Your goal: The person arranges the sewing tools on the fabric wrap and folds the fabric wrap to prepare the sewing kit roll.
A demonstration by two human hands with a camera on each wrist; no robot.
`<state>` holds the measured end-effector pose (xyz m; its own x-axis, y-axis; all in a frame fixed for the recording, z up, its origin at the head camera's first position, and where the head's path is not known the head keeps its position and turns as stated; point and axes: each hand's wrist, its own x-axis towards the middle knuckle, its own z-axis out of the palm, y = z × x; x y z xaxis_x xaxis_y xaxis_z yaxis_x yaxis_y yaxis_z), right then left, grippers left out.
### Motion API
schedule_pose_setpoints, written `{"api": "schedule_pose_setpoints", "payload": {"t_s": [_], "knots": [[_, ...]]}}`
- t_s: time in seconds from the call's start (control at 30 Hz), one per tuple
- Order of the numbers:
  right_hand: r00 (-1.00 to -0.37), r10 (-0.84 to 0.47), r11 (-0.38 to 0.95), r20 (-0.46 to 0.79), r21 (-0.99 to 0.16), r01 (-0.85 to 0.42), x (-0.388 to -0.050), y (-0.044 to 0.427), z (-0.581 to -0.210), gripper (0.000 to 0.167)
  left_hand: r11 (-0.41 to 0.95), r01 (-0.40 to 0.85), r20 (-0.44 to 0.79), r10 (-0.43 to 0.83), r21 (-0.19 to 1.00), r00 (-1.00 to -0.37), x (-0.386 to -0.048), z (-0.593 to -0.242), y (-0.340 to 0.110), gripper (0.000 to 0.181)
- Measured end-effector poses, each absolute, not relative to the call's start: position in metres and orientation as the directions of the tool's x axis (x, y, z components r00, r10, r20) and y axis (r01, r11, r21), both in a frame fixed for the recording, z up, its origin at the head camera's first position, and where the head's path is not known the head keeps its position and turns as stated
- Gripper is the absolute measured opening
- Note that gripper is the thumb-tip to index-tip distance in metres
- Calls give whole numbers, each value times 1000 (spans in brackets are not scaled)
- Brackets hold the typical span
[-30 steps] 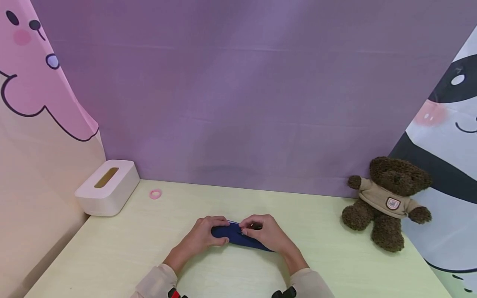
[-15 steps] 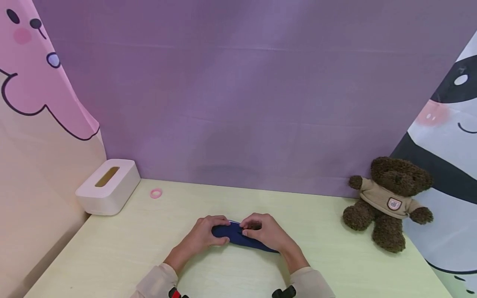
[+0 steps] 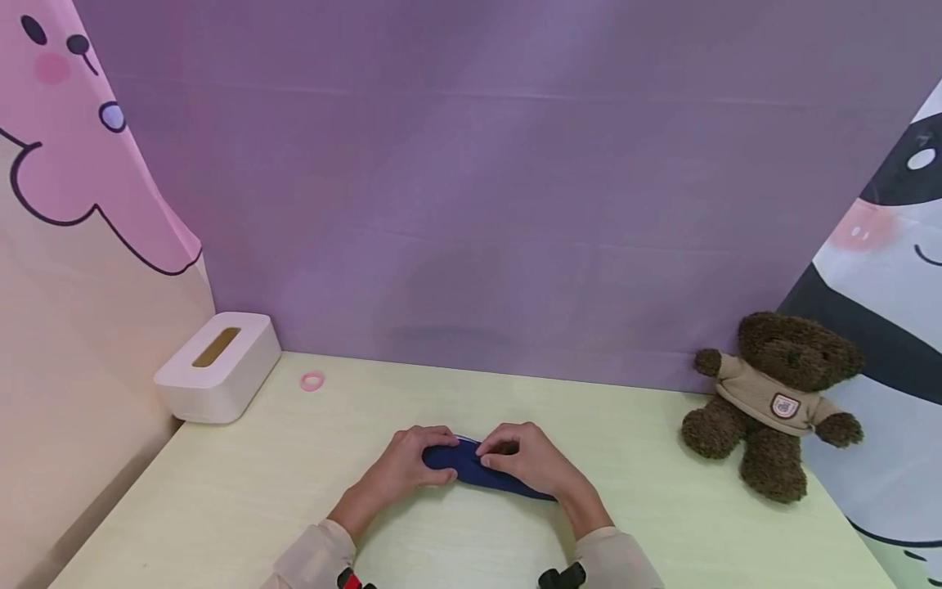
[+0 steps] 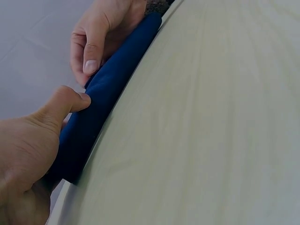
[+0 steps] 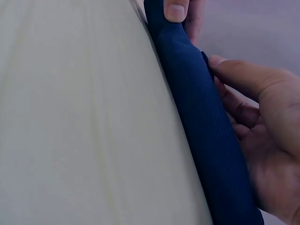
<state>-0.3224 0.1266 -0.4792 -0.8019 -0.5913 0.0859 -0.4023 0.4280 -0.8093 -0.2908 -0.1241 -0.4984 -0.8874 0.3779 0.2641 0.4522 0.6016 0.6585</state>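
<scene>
A long, narrow dark blue fabric pouch [image 3: 471,468] lies on the table between both hands, with a thin white line along its far edge. My left hand [image 3: 412,462] grips its left end, thumb on the near side and fingers over the far side. At its upper side, my right hand [image 3: 533,458] pinches with thumb and index finger. In the right wrist view, a small dark tab [image 5: 205,57] stands at the thumb tip of the right hand [image 5: 276,122]. What lies under the curled right fingers is hidden.
On the pale wooden table [image 3: 243,491], a white tissue box [image 3: 221,368] stands at the back left, with a pink ring [image 3: 312,381] beside it. A brown teddy bear [image 3: 773,405] sits at the right. A purple cloth [image 3: 471,204] hangs behind the table.
The whole head view has shifted slightly to the right. Both hands keep nearly the same hold on the pouch. A small red spot by the right fingertips earlier is out of sight now.
</scene>
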Motion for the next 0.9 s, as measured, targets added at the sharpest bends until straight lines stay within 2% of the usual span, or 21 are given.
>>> {"api": "schedule_pose_setpoints", "payload": {"t_s": [0.2, 0.57, 0.9], "knots": [[-782, -607, 411, 140, -787, -460, -319, 126, -478, 9, 633, 478, 275, 397, 610, -876, -290, -494, -123, 42], [-800, -576, 394, 170, -799, -454, -318, 130, -486, 9, 625, 526, 349, 394, 576, -850, -289, -501, -105, 35], [-797, -579, 400, 172, -791, -462, -319, 129, -484, 8, 597, 510, 343, 379, 619, -860, -289, -504, -104, 35]]}}
